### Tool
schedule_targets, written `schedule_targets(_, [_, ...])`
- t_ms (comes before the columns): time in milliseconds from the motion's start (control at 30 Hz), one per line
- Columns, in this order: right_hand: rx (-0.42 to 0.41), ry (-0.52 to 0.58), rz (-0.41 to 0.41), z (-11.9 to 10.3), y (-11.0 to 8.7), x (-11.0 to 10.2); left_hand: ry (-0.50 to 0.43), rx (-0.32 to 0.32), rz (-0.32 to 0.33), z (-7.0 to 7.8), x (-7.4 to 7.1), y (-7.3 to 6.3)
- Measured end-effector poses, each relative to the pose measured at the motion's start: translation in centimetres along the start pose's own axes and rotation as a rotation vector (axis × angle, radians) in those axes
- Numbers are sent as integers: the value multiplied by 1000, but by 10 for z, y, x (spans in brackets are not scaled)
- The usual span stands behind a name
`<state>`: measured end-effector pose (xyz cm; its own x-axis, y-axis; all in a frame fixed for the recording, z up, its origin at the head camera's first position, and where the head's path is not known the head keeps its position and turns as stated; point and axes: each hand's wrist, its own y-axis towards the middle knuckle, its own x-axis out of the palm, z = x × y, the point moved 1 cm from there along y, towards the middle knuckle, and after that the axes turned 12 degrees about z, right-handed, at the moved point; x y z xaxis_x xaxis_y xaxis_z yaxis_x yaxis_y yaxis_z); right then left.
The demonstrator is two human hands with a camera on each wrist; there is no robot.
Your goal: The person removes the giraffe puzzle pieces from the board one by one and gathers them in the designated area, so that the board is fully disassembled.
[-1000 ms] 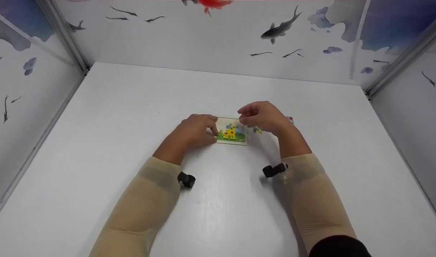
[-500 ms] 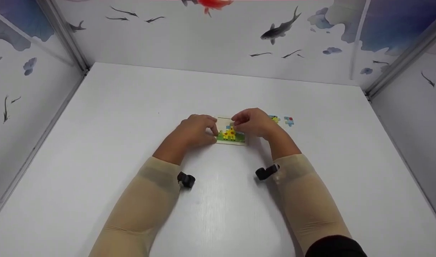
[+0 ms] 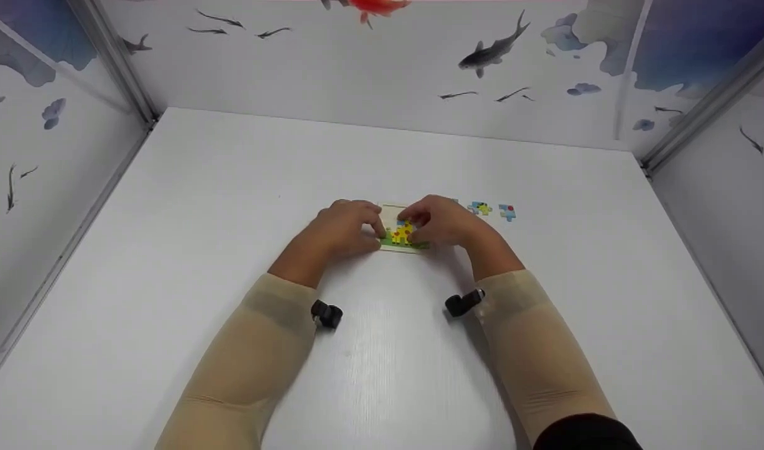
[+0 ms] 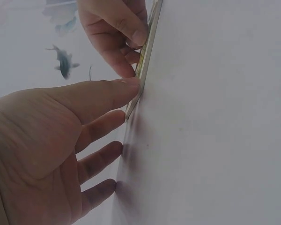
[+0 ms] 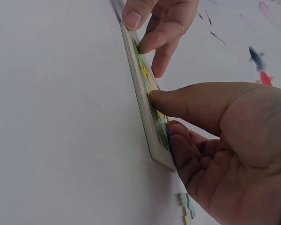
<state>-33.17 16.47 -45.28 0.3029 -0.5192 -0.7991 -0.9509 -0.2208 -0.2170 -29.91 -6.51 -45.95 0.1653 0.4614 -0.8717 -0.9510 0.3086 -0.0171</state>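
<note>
A small jigsaw puzzle board (image 3: 406,251) lies flat on the white table, showing a yellow giraffe (image 3: 399,235) on green grass; bare tray shows at its upper left. My left hand (image 3: 347,228) holds the board's left end, thumb at the near corner and index finger bent onto it. Over the board's right side, my right hand (image 3: 447,222) has its fingers curled, with the thumb pressing on the picture. The right wrist view shows that thumb (image 5: 173,102) on the puzzle (image 5: 145,112); I cannot tell whether a piece sits between the fingers.
Loose jigsaw pieces lie right of the board: a yellow and blue one (image 3: 482,208) and a blue one with a red dot (image 3: 507,212). Part of another shows behind the right hand. Walls with painted fish (image 3: 493,53) enclose the table.
My right hand has moved left and slightly nearer, from the board's upper right corner onto the picture, uncovering loose pieces behind it. The left hand stays in place.
</note>
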Motion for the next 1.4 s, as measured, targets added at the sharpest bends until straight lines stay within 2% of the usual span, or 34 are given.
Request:
schedule_targets(400, [-38, -13, -21, -2, 1, 2, 4, 5, -1, 0, -1, 0])
schedule_targets(867, [-11, 105, 13, 3, 2, 4, -3, 3, -6, 1, -3, 0])
schedule_targets(1067, [-27, 61, 23, 7, 3, 5, 2, 12, 2, 1, -1, 1])
schedule_targets(1400, [45, 75, 45, 3, 4, 4, -6, 5, -2, 1, -2, 1])
